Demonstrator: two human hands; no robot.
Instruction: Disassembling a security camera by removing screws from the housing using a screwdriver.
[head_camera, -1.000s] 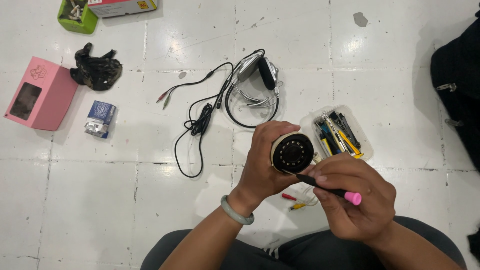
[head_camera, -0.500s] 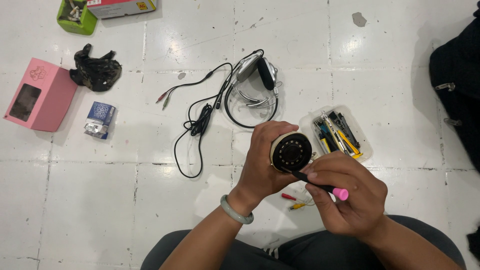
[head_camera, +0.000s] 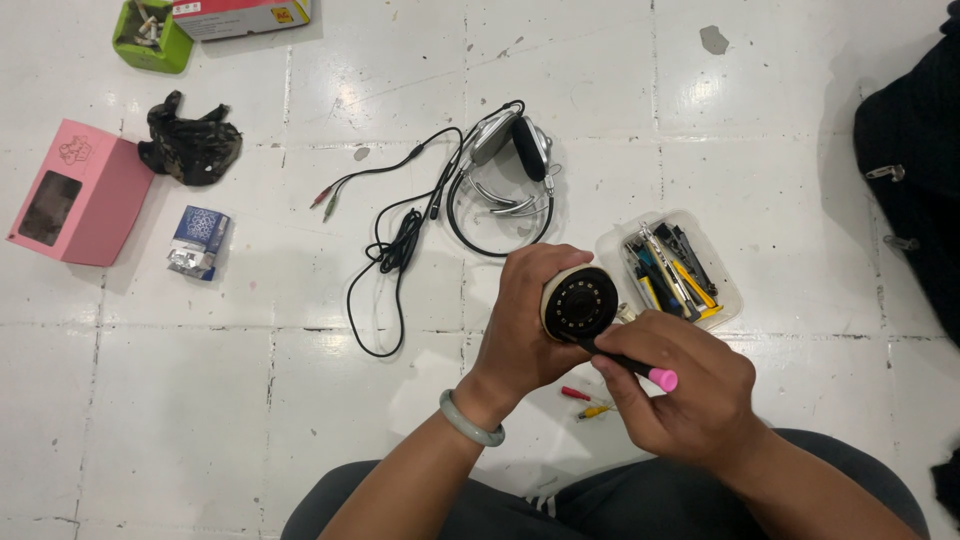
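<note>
Left hand: the left hand (head_camera: 525, 320) was wrapped around a round camera (head_camera: 578, 303), lifted above the white tiled floor (head_camera: 200, 400), its dark face turned up.
Right hand: the right hand (head_camera: 690, 395) gripped a pink-capped screwdriver (head_camera: 630, 365), its tip touching the camera's lower edge.
Beside the hands: a clear tray of tools (head_camera: 668, 268) lay just right of the camera.
Beyond: headphones (head_camera: 505, 170) with a tangled cable sat further up the floor.
Far left: a pink box (head_camera: 80, 192).
</note>
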